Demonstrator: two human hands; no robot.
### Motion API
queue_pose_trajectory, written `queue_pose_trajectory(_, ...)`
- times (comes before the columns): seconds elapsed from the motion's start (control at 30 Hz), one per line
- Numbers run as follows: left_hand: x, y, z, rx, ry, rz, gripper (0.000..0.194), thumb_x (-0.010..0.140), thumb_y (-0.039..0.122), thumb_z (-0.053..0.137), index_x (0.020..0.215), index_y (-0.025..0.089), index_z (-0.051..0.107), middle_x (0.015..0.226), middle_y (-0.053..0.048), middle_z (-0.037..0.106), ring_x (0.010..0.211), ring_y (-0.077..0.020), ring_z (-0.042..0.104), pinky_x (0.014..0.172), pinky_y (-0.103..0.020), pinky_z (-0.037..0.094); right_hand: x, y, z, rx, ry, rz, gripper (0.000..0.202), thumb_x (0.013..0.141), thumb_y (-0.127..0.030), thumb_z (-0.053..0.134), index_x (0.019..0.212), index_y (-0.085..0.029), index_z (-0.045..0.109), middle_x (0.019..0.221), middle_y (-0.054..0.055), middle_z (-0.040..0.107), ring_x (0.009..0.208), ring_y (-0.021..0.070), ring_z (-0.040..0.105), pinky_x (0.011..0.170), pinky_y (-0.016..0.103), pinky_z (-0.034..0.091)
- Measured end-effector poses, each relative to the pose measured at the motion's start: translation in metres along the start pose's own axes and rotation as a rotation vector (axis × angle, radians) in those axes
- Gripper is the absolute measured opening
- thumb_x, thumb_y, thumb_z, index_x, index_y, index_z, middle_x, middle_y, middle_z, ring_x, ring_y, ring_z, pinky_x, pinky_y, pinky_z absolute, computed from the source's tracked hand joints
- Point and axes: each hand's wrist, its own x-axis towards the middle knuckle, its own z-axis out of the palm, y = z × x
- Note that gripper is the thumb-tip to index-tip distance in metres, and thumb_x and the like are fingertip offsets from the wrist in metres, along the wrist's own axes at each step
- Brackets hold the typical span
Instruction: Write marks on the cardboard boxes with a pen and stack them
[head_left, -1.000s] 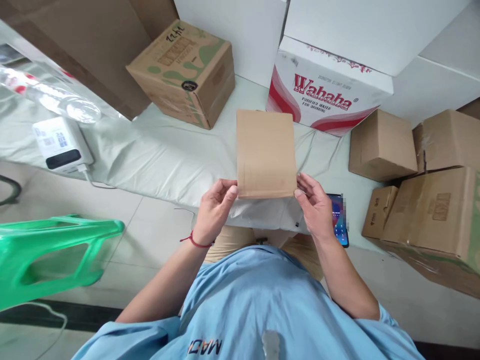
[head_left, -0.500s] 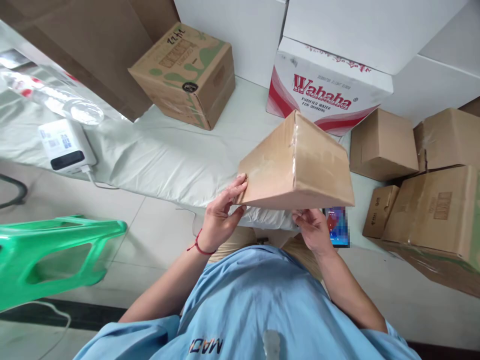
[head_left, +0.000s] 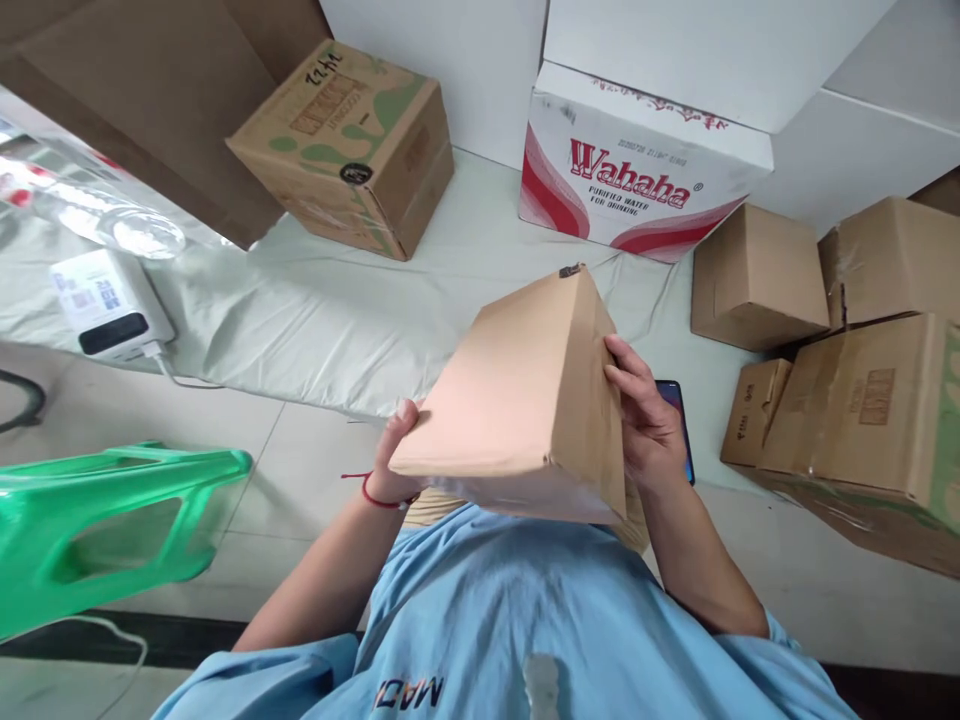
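Note:
A plain brown cardboard box (head_left: pixel 491 385) is held tilted in front of my body, above the near edge of the cloth-covered table. My left hand (head_left: pixel 394 450) grips its left side, the thumb showing at the edge and the other fingers hidden behind or beneath. On the right side, my right hand (head_left: pixel 645 420) presses against the box with its fingers bent over the taped face. A small dark mark or bit sits at the box's far top corner. Just behind my right hand lies a phone (head_left: pixel 681 430), partly covered by it.
A green-printed carton (head_left: pixel 345 150) and a white-and-red Wahaha carton (head_left: pixel 637 180) stand at the back. Several brown boxes (head_left: pixel 757 280) crowd the right. On the left are a white device with a cable (head_left: pixel 112 305), plastic bottles (head_left: pixel 142 230) and a green stool (head_left: pixel 127 530).
The box has come nearer my body and turned, showing a different face. My right hand has moved from under its lower edge up onto its right side; my left hand has shifted left and down.

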Motion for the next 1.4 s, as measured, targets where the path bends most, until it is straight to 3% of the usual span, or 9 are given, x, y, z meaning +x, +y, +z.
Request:
queue_pose_trajectory(0.3,0.004,0.037,-0.041,0.054,0.015,0.125,0.038,0.070,0.051,0.096,0.074,0.023,0.070,0.117,-0.010,0.082,0.119,-0.0370,0.076,0.096,-0.047,0.068,-0.003,0.007,0.015,-0.081,-0.122,0.121,0.031,0.106,-0.027,0.057,0.122,-0.029,0.083,0.157,0.009,0.068,0.142,0.0250,0.069,0.113,0.049,0.062)
queue_pose_trajectory(0.5,0.005,0.037,-0.040,0.399,0.177,0.193,0.028,0.087,0.044,0.090,0.095,0.024,0.073,0.137,-0.011,0.077,0.138,-0.0330,0.069,0.118,-0.052,0.058,0.000,0.004,-0.001,-0.860,0.107,0.403,0.032,0.104,-0.033,0.058,0.126,-0.017,0.074,0.116,0.016,0.079,0.094,0.0281,0.079,0.086,0.045,0.064)
queue_pose_trajectory(0.63,-0.001,0.048,-0.022,0.526,0.236,0.407,0.017,0.096,0.039,0.081,0.103,0.024,0.074,0.139,-0.009,0.076,0.140,-0.0323,0.069,0.121,-0.053,0.056,0.002,0.000,-0.007,-1.219,-0.187,0.707,0.047,0.109,-0.041,0.056,0.144,-0.010,0.060,0.105,0.020,0.081,0.092,0.0357,0.081,0.079,0.043,0.058)
queue_pose_trajectory(0.77,0.000,0.069,0.006,0.725,0.060,0.624,0.007,0.101,0.025,0.073,0.106,0.025,0.078,0.140,-0.006,0.078,0.141,-0.0316,0.069,0.127,-0.053,0.051,0.002,0.002,0.004,-1.253,-0.363,0.789,0.049,0.108,-0.033,0.054,0.151,-0.009,0.054,0.100,0.019,0.083,0.090,0.0364,0.081,0.076,0.040,0.054)
queue_pose_trajectory(0.87,0.007,0.073,0.028,0.945,-0.179,0.705,0.018,0.106,0.026,0.065,0.115,0.022,0.079,0.151,-0.010,0.073,0.156,-0.0338,0.056,0.132,-0.057,0.045,0.002,0.005,0.009,-1.126,-0.248,0.773,0.063,0.100,-0.022,0.057,0.162,-0.011,0.048,0.087,0.010,0.080,0.081,0.0293,0.077,0.075,0.036,0.051)
queue_pose_trajectory(0.97,0.015,0.065,0.043,1.204,-0.372,0.697,0.035,0.110,0.034,0.060,0.139,0.021,0.075,0.166,-0.013,0.061,0.165,-0.0382,0.044,0.137,-0.068,0.030,0.002,0.005,0.002,-0.665,0.023,0.700,0.058,0.090,-0.026,0.063,0.147,-0.019,0.066,0.074,-0.001,0.071,0.064,0.0184,0.065,0.066,0.030,0.047)
queue_pose_trajectory(1.07,0.018,0.055,0.050,1.350,-0.438,0.684,0.046,0.113,0.037,0.052,0.156,0.024,0.064,0.173,-0.012,0.052,0.166,-0.0383,0.042,0.138,-0.074,0.021,0.005,0.001,-0.013,0.005,0.282,0.650,0.036,0.084,-0.039,0.067,0.113,-0.020,0.078,0.070,-0.001,0.066,0.052,0.0122,0.048,0.048,0.025,0.036)
queue_pose_trajectory(1.17,0.017,0.052,0.051,1.378,-0.432,0.689,0.048,0.115,0.040,0.048,0.158,0.023,0.062,0.175,-0.010,0.049,0.166,-0.0372,0.041,0.139,-0.073,0.019,0.016,-0.005,-0.025,0.469,0.415,0.532,0.035,0.075,-0.038,0.078,0.107,-0.023,0.078,0.072,-0.003,0.064,0.054,0.0098,0.046,0.044,0.022,0.038)
queue_pose_trajectory(1.4,0.017,0.055,0.052,1.365,-0.424,0.670,0.049,0.116,0.041,0.045,0.158,0.023,0.062,0.175,-0.010,0.048,0.167,-0.0383,0.041,0.136,-0.077,0.022,0.050,-0.010,0.004,0.507,0.438,0.431,0.038,0.089,-0.055,0.084,0.078,-0.023,0.065,0.047,-0.013,0.031,0.039,0.0057,0.023,0.038,0.019,0.023)
